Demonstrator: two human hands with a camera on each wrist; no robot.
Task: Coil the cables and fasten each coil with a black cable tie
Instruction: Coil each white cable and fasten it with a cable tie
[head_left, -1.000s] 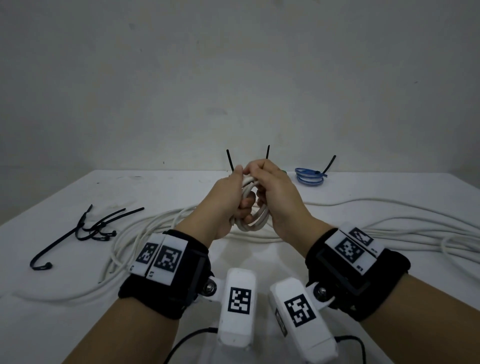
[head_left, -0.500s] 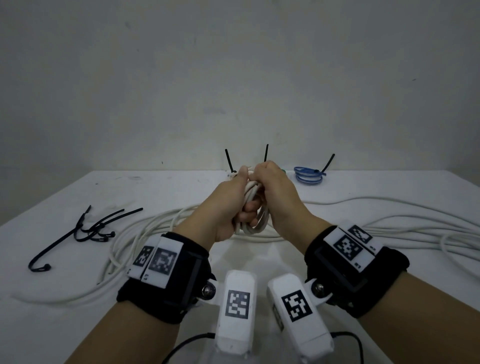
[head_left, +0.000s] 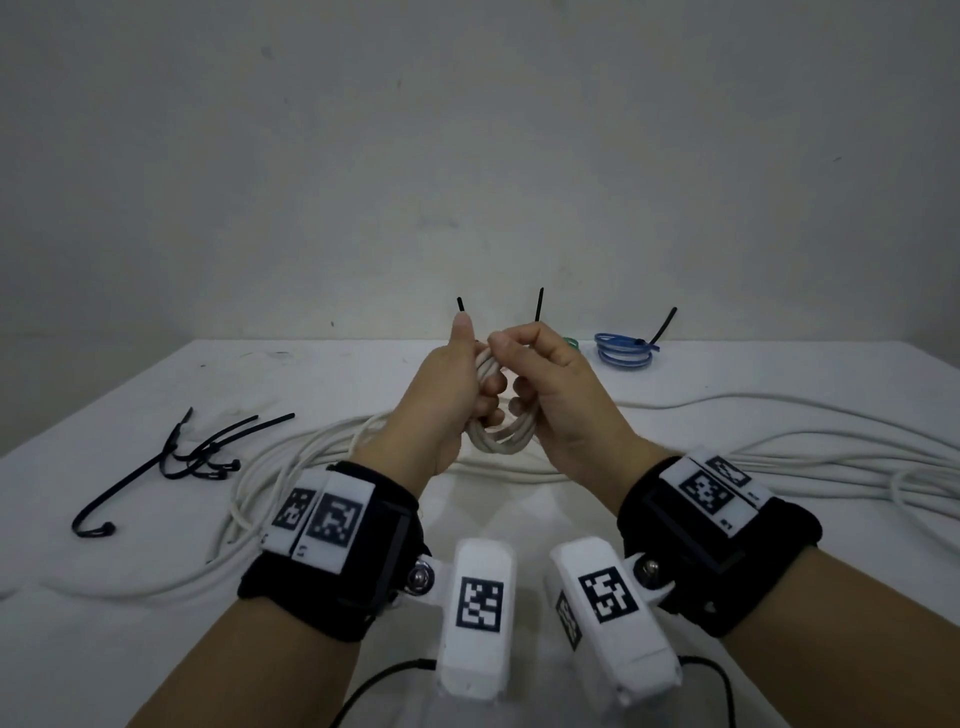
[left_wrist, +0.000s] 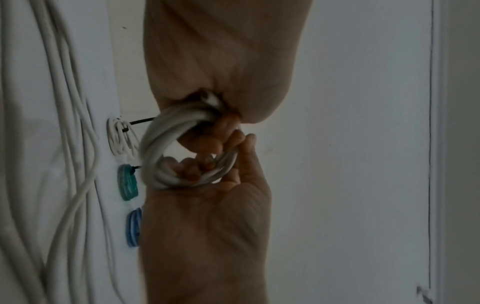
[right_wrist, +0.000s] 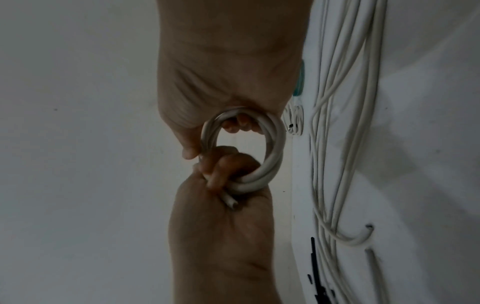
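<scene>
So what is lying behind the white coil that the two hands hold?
Behind the white coil, at the table's far edge: a blue coil with black tie. The hands cover most of a green coil and tied white coil.

White coil (head_left: 500, 436), loose black cable ties (head_left: 197, 457), blue coil (head_left: 623, 353), white desk (head_left: 130, 649), black-and-white checkered wrist tags (head_left: 324, 519).

A white table (head_left: 675, 384) carries loose white cables (head_left: 779, 447), black cable ties (head_left: 197, 457) and tied blue (head_left: 623, 353), green and white coils
</scene>
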